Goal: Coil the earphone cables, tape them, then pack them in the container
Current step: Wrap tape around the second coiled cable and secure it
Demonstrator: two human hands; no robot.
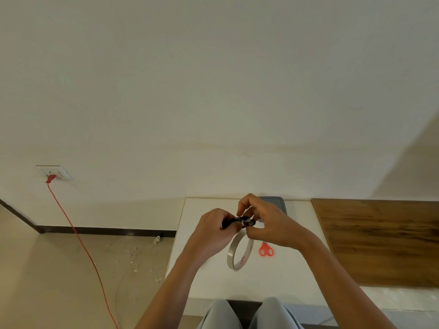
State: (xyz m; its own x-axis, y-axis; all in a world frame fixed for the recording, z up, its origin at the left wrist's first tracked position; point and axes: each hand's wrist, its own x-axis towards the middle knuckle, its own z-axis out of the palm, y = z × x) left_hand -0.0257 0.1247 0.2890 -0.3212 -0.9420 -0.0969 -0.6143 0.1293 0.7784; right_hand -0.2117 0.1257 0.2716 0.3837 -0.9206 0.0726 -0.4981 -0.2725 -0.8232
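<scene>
A black coiled earphone cable [240, 221] is held in the air above the white table [280, 279]. My left hand [213, 231] grips its left end. My right hand [268, 224] pinches its right end with thumb and fingertips. A roll of clear tape [237, 254] stands on edge on the table right below my hands. Behind my right hand lies a grey container [278, 203], mostly hidden by it. Whether tape is on the coil I cannot tell.
Small red scissors [266, 250] lie right of the tape roll. A wooden board [380, 241] covers the table's right side. A red cord [78, 238] runs from a wall socket [55, 173] down across the floor on the left. My knees [247, 314] sit under the table's near edge.
</scene>
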